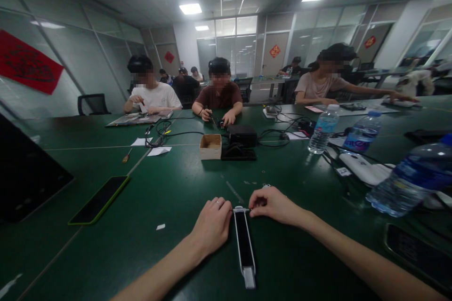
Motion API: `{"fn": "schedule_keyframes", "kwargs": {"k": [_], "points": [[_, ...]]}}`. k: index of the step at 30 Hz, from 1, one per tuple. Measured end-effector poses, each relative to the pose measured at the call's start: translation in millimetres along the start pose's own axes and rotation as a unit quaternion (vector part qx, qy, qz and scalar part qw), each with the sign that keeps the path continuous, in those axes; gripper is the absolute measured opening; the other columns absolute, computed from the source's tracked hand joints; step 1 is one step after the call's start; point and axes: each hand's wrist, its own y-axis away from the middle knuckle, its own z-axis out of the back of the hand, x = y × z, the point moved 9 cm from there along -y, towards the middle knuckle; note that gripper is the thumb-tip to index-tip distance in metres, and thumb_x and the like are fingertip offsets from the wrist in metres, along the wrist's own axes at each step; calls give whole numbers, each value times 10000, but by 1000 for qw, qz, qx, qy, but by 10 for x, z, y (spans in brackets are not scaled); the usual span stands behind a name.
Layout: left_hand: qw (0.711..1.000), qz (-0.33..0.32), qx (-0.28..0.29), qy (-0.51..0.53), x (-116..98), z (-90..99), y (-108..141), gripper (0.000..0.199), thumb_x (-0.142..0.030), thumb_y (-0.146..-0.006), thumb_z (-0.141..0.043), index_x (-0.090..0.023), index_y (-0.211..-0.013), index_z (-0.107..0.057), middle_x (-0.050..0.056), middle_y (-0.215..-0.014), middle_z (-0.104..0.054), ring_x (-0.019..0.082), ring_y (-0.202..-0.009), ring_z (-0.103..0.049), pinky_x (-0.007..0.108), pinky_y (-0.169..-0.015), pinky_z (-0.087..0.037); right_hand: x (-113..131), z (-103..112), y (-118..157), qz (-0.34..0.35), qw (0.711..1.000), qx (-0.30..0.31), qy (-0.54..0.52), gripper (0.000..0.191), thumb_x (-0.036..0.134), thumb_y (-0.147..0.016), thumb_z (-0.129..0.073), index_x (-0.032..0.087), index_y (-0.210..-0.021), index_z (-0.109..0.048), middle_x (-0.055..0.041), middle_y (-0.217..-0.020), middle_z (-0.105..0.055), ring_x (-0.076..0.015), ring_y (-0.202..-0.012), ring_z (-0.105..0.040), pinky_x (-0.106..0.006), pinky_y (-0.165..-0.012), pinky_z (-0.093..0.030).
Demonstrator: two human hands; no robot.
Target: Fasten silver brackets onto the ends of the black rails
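Note:
A long, narrow device with a white frame and a dark middle (244, 240) lies on the green table (169, 263), its far end between my hands. My left hand (213, 223), a ring on one finger, has its fingers bent together at the upper left corner of the device. At the upper right corner, my right hand (270, 204) pinches with thumb and fingertips at a thin part by the device's far end. What sits between the fingertips of either hand is too small to tell.
A green-edged phone (99, 201) and a dark screen (28, 174) are at left. Ahead stand an open cardboard box (211, 147) and a black device (242, 136). Bottles (411, 178), a white device (363, 168) and another phone (416, 254) are at right. People sit across the table.

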Motion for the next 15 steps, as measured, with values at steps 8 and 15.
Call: {"fn": "schedule_keyframes", "kwargs": {"k": [8,15], "points": [[1000,-3,8,-7,-5,-20,6,186,-139,-962,-364,-190,-940,-541,60,-948,-577,213,-862,-520,340,-767,-436,89,37,-6,37,999,-9,22,173,368,-789,-707,196,-804,-703,7,-788,-685,-153,-747,-631,-261,-698,-486],[1000,6,3,8,9,-8,4,182,-137,-967,-375,-191,-943,-546,54,-945,-579,208,-852,-524,329,-757,-436,116,-7,44,-31,994,-34,98,184,216,-834,-646,181,-1009,-690,-43,-925,-737,-189,-873,-684,-300,-812,-519]]}}
